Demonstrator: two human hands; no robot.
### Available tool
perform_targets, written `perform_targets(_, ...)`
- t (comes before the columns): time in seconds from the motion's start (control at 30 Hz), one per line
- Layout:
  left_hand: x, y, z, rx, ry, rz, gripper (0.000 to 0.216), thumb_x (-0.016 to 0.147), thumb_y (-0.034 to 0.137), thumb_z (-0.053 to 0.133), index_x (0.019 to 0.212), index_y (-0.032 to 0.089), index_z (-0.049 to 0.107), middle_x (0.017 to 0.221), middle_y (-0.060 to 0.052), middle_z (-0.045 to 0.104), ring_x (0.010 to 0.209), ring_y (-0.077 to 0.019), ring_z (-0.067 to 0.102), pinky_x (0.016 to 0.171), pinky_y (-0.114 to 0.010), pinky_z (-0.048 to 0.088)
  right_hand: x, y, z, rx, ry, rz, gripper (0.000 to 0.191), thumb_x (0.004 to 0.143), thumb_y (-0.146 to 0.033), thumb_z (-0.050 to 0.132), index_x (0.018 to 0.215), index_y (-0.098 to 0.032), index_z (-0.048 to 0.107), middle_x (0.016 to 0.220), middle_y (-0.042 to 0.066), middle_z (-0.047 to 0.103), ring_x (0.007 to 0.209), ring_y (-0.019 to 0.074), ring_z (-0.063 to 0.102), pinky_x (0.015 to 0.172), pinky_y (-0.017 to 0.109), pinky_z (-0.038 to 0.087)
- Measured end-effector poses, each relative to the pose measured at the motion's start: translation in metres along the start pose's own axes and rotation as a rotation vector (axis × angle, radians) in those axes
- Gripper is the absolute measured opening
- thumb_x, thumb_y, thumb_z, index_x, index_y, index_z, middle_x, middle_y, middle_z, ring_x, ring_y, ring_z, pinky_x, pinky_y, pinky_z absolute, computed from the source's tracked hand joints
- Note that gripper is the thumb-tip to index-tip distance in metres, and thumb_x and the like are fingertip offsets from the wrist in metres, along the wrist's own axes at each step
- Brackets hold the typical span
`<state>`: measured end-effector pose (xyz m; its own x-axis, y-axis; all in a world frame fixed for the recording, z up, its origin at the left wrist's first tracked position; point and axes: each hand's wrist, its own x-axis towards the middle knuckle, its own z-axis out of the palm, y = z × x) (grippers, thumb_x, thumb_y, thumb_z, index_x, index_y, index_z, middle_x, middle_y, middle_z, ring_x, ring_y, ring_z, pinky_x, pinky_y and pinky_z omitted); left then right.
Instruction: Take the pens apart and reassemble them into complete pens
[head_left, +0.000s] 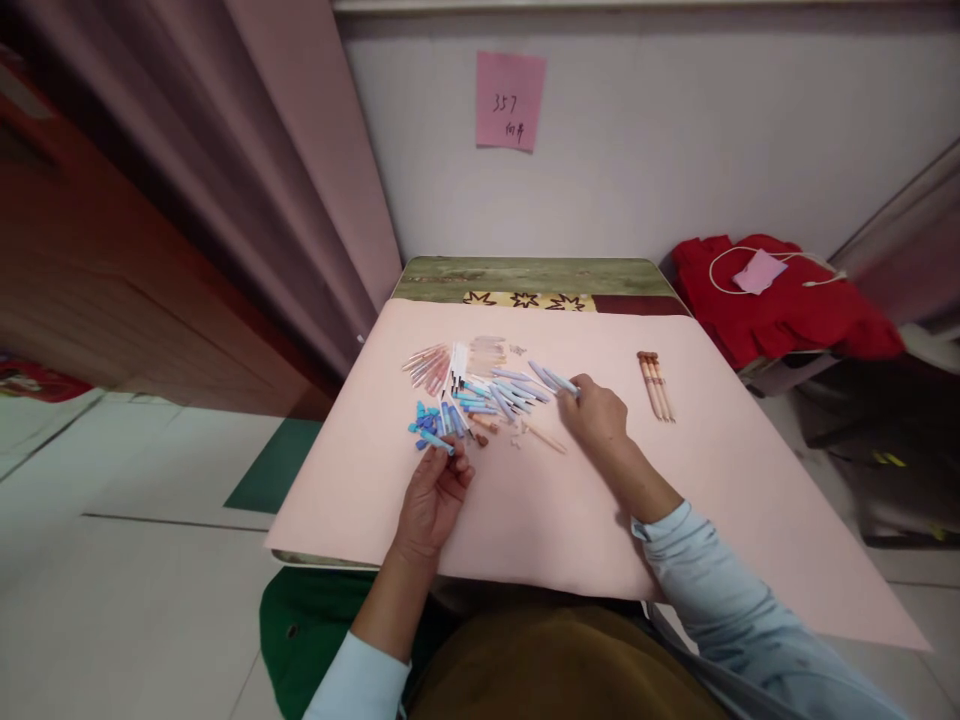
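My left hand (433, 500) is closed at the near side of the pile, pinching a small blue pen part (437, 441) between thumb and fingers. My right hand (598, 415) is closed around the end of a light blue pen barrel (558, 380), at the pile's right. Between the hands lie several pale blue barrels (517, 388) and turquoise pieces (474, 398). Blue cap pieces (425, 418) are heaped just beyond my left hand. Thin clear and pinkish tubes (430, 366) fan out behind them, beside white refills (458, 360). A beige stick-like barrel (544, 436) lies nearer to me.
Finished-looking beige pens with brown tops (656, 387) lie side by side at the right of the pink-covered table (525, 520). A red cloth (780, 310) with a white cable is beyond the right edge. A pink note (511, 100) sticks to the wall.
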<state>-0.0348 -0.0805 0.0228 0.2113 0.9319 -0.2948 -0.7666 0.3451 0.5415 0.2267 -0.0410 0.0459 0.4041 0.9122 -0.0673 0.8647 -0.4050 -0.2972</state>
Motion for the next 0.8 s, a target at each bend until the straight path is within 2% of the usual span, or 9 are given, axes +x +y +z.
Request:
perform_targets(0.13, 0.0, 0.0, 0.001, -0.001, 0.003, -0.003, 0.025, 0.073, 0.02, 0.078, 0.094, 0.015, 0.067, 0.084, -0.001, 0.063, 0.066, -0.0077, 0.057, 0.062, -0.02, 0.052, 0.002, -0.001, 0.009, -0.029, -0.01, -0.01, 0.029, 0.092, -0.039, 0.046, 0.107, -0.023, 0.064, 0.092, 0.009, 0.071, 0.086, 0.023, 0.063, 0.068, 0.028, 0.037)
perform_targets(0.37, 0.001, -0.001, 0.001, -0.016, 0.003, 0.007, 0.024, 0.075, 0.022, 0.076, 0.096, 0.014, 0.066, 0.084, -0.002, 0.062, 0.068, -0.0083, 0.057, 0.063, -0.021, 0.052, 0.002, 0.003, 0.01, 0.001, 0.034, -0.013, 0.033, 0.09, -0.042, 0.048, 0.111, -0.024, 0.065, 0.088, 0.008, 0.071, 0.083, 0.0229, 0.063, 0.066, 0.028, 0.036)
perform_targets(0.47, 0.001, -0.001, 0.0, -0.015, 0.001, 0.017, 0.023, 0.076, 0.022, 0.076, 0.095, 0.014, 0.066, 0.084, -0.002, 0.062, 0.067, -0.0086, 0.057, 0.063, -0.022, 0.052, 0.001, 0.005, 0.012, 0.016, 0.029, -0.014, 0.032, 0.089, -0.045, 0.049, 0.105, -0.026, 0.068, 0.087, 0.007, 0.071, 0.082, 0.0225, 0.063, 0.065, 0.027, 0.036)
perform_targets(0.63, 0.002, -0.002, 0.001, -0.035, 0.009, 0.014, 0.022, 0.077, 0.019, 0.074, 0.097, 0.013, 0.066, 0.083, -0.002, 0.063, 0.066, -0.0089, 0.058, 0.062, -0.022, 0.054, 0.002, 0.005, 0.012, 0.015, 0.053, -0.002, 0.033, 0.088, -0.045, 0.048, 0.093, -0.021, 0.071, 0.08, 0.01, 0.07, 0.076, 0.0221, 0.062, 0.062, 0.027, 0.036)
perform_targets(0.73, 0.002, -0.002, 0.01, -0.068, 0.058, -0.007, 0.016, 0.08, 0.017, 0.071, 0.095, 0.012, 0.067, 0.081, -0.002, 0.066, 0.065, -0.0085, 0.06, 0.06, -0.02, 0.054, -0.006, 0.007, 0.003, 0.146, 0.116, 0.005, 0.029, 0.085, -0.042, 0.051, 0.085, -0.02, 0.07, 0.071, 0.007, 0.067, 0.068, 0.0199, 0.059, 0.059, 0.026, 0.034)
perform_targets(0.8, 0.002, -0.004, 0.02, -0.087, 0.087, -0.019, 0.011, 0.082, 0.016, 0.068, 0.092, 0.013, 0.067, 0.082, -0.003, 0.068, 0.064, -0.0082, 0.061, 0.059, -0.018, 0.054, -0.018, 0.008, -0.005, 0.351, 0.126, -0.02, 0.028, 0.082, -0.045, 0.056, 0.079, -0.02, 0.069, 0.063, 0.002, 0.061, 0.061, 0.0168, 0.053, 0.056, 0.025, 0.033)
